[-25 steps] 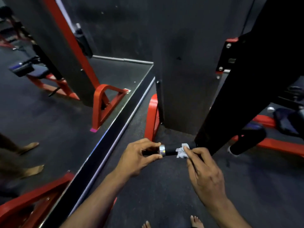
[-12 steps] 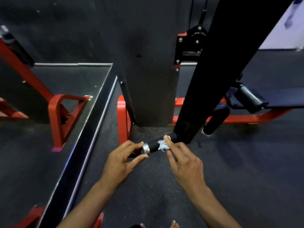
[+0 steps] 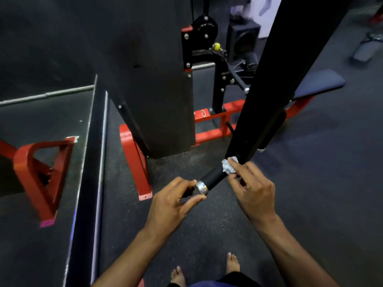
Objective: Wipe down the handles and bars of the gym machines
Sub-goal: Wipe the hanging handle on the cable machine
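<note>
head-worn view, facing forward and down (wide-angle), close above both hands

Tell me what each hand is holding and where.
The left hand pinches the handle at its silver end ring. The right hand presses a crumpled white wipe against the handle's upper end.

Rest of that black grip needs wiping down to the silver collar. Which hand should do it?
Right. The right hand already pinches the white wipe against the grip at its upper end; the left hand steadies the silver collar.
</note>
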`<act>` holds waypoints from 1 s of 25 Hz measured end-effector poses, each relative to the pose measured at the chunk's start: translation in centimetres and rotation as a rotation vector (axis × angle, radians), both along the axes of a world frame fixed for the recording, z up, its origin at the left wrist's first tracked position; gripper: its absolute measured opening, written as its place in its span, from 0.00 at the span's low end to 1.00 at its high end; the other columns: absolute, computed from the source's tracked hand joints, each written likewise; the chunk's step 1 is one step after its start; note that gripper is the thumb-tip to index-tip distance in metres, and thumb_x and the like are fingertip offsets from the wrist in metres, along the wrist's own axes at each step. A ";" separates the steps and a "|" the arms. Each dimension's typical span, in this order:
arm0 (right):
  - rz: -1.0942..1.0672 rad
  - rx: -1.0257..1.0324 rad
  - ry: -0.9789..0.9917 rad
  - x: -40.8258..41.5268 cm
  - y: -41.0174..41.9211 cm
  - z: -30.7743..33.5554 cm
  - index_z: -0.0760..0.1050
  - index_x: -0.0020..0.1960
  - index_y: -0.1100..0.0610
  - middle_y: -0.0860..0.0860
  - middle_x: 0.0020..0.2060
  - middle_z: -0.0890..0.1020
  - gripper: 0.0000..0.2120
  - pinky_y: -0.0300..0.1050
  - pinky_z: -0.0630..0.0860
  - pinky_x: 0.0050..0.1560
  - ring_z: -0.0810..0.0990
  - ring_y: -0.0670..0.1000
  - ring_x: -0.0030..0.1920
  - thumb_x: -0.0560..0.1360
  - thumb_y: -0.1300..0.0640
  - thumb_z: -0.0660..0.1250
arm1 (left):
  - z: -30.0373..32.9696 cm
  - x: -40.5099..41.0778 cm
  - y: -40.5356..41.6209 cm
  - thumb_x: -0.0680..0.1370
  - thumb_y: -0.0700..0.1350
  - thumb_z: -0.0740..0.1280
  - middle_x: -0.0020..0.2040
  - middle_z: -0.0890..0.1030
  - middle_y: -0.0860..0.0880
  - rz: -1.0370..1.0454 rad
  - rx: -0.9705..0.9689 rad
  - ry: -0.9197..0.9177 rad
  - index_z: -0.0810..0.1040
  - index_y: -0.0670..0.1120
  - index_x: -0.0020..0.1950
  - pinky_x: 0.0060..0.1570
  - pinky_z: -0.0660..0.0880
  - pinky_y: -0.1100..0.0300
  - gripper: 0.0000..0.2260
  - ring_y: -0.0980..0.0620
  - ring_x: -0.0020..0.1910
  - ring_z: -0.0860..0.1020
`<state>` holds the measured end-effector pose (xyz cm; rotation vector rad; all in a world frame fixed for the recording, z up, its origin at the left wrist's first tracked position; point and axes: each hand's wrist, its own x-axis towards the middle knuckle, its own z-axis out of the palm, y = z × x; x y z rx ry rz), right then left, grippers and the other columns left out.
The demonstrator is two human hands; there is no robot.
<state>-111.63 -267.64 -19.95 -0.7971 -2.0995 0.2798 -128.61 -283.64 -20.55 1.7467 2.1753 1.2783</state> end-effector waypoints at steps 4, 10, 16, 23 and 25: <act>0.031 0.001 -0.094 -0.6 -4.4 0.3 0.82 0.63 0.54 0.49 0.40 0.76 0.17 0.46 0.77 0.32 0.76 0.49 0.35 0.76 0.57 0.65 | 0.0 -0.5 0.2 0.76 0.54 0.75 0.47 0.79 0.56 -0.075 0.040 -0.045 0.83 0.47 0.55 0.47 0.79 0.64 0.13 0.60 0.45 0.80; -0.083 0.080 -0.320 0.7 -3.2 2.1 0.79 0.64 0.50 0.49 0.44 0.77 0.18 0.49 0.78 0.28 0.81 0.52 0.41 0.78 0.50 0.61 | 0.2 -2.6 0.5 0.77 0.49 0.75 0.47 0.82 0.58 -0.224 0.015 -0.079 0.84 0.50 0.54 0.45 0.79 0.59 0.07 0.59 0.45 0.81; -0.029 -0.009 -0.308 -0.6 -7.2 1.2 0.76 0.68 0.49 0.49 0.46 0.75 0.20 0.48 0.77 0.27 0.79 0.51 0.39 0.78 0.51 0.60 | 1.2 -4.5 0.1 0.79 0.50 0.73 0.46 0.83 0.60 -0.289 -0.005 -0.061 0.86 0.51 0.52 0.46 0.77 0.64 0.05 0.62 0.45 0.82; -0.270 -0.062 -0.373 0.4 -2.8 3.1 0.76 0.67 0.45 0.48 0.44 0.74 0.22 0.54 0.79 0.28 0.80 0.55 0.38 0.76 0.47 0.56 | 3.2 -5.8 1.9 0.80 0.43 0.72 0.46 0.82 0.60 -0.284 0.005 -0.097 0.86 0.50 0.52 0.46 0.77 0.66 0.04 0.60 0.45 0.82; -0.262 -0.101 -0.350 -0.2 -3.6 2.9 0.76 0.68 0.48 0.48 0.45 0.74 0.24 0.55 0.79 0.29 0.80 0.55 0.38 0.76 0.47 0.55 | 5.3 -5.3 3.9 0.81 0.40 0.71 0.49 0.83 0.59 -0.330 0.041 -0.090 0.86 0.48 0.54 0.47 0.76 0.69 0.06 0.61 0.48 0.82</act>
